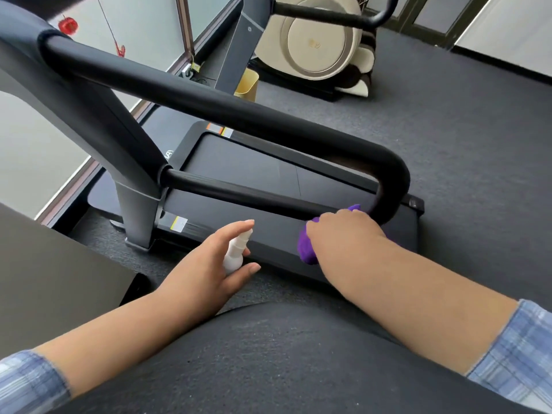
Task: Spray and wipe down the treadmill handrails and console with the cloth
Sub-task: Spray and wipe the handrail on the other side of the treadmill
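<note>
Both hands were occupied: the right hand (pixel 343 231) clutched the purple cloth (pixel 306 249) against the lower handrail (pixel 254 195) near its bend, while the left hand (pixel 209 264) loosely cradled the white spray bottle (pixel 236 252), fingers nearly straight. With so slack a hold, the bottle seemed liable to slip onto the treadmill deck (pixel 268 237), and the upper handrail (pixel 209 100) risked being skipped.

The right hand (pixel 343 231) covers most of the purple cloth (pixel 306 249) and the handrail (pixel 268 201) beneath it. The left hand (pixel 209 264) hides the spray bottle (pixel 236 249) base. The treadmill's console lies beyond the picture's left edge.
</note>
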Demonstrator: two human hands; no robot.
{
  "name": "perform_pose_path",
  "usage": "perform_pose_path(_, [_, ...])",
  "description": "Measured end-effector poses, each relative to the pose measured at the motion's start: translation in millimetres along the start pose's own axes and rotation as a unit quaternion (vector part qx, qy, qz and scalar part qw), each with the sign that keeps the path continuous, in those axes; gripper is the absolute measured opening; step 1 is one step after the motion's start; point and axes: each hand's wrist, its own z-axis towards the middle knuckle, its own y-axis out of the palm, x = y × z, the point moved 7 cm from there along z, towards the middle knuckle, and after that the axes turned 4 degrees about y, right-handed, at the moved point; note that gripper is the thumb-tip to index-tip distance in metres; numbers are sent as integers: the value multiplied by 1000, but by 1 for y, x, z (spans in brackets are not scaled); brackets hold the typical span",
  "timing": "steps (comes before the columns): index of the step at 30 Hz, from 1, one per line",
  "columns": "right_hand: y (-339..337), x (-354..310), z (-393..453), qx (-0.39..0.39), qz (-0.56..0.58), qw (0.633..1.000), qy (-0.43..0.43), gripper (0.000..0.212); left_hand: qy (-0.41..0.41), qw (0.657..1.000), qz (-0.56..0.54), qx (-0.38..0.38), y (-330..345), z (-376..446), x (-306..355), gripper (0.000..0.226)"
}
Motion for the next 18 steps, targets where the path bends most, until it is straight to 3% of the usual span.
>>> perform_pose_path(2, [-14,-15,-5,35,20,999,-19,26,-3,1000,-4,-4,-1,3,-6,78])
perform_pose_path(5, [-35,-24,-10,117,-53,992,-15,56,-8,1000,-1,-25,3,10,-11,75])
perform_pose_path(9, [-46,-29,-7,181,-176,967,-3,44,3,998,-11,-55,10,17,-10,74])
perform_pose_path(14, [-27,19,15,87,-227,969,38,33,25,994,-17,-105,23,25,-1,75])
perform_pose_path(18, [-5,27,17,121,-124,983,53,33,30,993,-19,-113,25,23,-1,76])
